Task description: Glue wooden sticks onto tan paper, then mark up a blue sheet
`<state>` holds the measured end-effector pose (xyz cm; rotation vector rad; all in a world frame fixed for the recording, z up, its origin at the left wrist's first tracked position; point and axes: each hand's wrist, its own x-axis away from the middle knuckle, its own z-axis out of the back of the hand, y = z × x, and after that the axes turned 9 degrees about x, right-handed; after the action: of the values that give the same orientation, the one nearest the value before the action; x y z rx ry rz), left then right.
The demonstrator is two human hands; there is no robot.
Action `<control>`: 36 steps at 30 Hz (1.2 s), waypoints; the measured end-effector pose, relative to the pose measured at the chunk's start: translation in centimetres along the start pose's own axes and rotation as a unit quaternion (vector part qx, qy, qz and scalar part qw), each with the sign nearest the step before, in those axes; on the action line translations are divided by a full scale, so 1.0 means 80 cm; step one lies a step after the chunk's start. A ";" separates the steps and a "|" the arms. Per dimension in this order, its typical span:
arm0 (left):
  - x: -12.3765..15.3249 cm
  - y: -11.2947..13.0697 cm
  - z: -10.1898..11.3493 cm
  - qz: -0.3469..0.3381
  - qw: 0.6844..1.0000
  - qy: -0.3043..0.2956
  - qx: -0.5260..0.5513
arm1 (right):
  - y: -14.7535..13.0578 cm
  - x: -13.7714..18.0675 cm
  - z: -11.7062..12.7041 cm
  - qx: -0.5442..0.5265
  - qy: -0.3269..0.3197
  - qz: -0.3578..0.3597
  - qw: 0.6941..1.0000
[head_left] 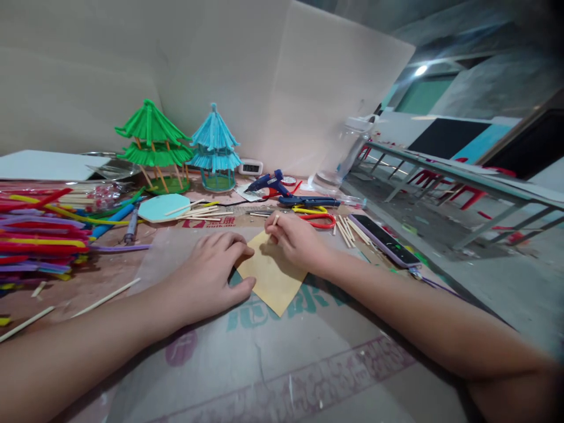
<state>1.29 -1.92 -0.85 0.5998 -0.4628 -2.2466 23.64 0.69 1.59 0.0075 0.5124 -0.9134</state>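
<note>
A tan square of card (272,276) lies on the cardboard work surface (282,352) in front of me. My left hand (211,270) rests palm down with fingers spread, pressing on the card's left edge. My right hand (296,241) sits on the card's upper corner, its fingers pinched round a short wooden stick (275,220) held upright like a pencil.
A green pagoda model (154,147) and a blue pagoda model (215,150) stand at the back. A blue glue gun (268,183), scissors (315,217), loose sticks (348,229) and a phone (388,241) lie right of centre. Coloured pipe cleaners (39,235) pile at left.
</note>
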 end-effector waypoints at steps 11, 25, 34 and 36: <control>0.001 0.004 0.006 -0.032 0.999 -0.003 0.003 | 0.014 -0.003 0.001 -0.035 0.065 -0.047 0.996; 0.001 0.007 0.006 -0.074 0.997 -0.009 0.007 | 0.011 -0.005 -0.001 0.037 0.023 -0.018 0.999; 0.001 0.007 0.005 -0.073 0.997 -0.008 0.008 | 0.013 -0.001 0.000 0.058 0.016 0.015 0.998; 0.001 0.007 0.005 -0.071 0.997 -0.009 0.011 | 0.014 0.000 -0.001 0.038 0.025 0.009 0.999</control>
<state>1.30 -2.29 -0.26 0.6428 -0.4662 -2.3867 24.44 1.39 1.33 0.1043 0.5218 -0.9162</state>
